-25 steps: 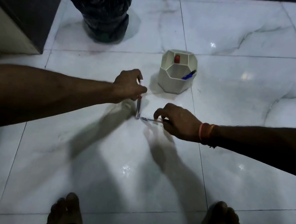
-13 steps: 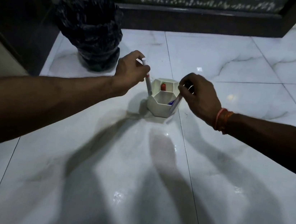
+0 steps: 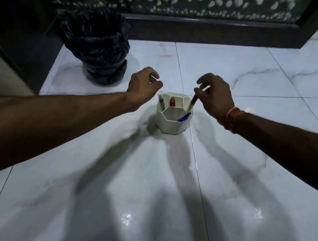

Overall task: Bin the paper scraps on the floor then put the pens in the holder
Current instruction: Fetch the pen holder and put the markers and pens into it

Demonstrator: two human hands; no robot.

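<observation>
A person reaches both bare arms out over a pale marble floor [image 3: 241, 74]. Between and just below the two hands stands a white faceted pen holder [image 3: 172, 122], split into compartments. The left hand [image 3: 143, 86] hovers above the holder's left rim, fingers curled loosely with nothing in them; a grey pen [image 3: 161, 104] stands just beneath it at the holder's left side, and whether it sits inside the wall is hard to tell. The right hand [image 3: 215, 96] pinches the top of a dark pen [image 3: 193, 104] between thumb and fingertips, its lower end dipping into the right side of the holder. A red pen [image 3: 172, 102] stands in the back compartment and a blue pen [image 3: 184, 117] leans in the front one.

No paper scraps show on the floor, so the binning looks done and the pen step seems near its end. The next move probably calls for the right hand to release its pen and lift clear without tipping the holder.

Beyond the left hand sits a bin lined with a black bag [image 3: 95, 45]. Open floor lies all around the holder, and a dark ledge [image 3: 206, 31] runs well beyond both hands
</observation>
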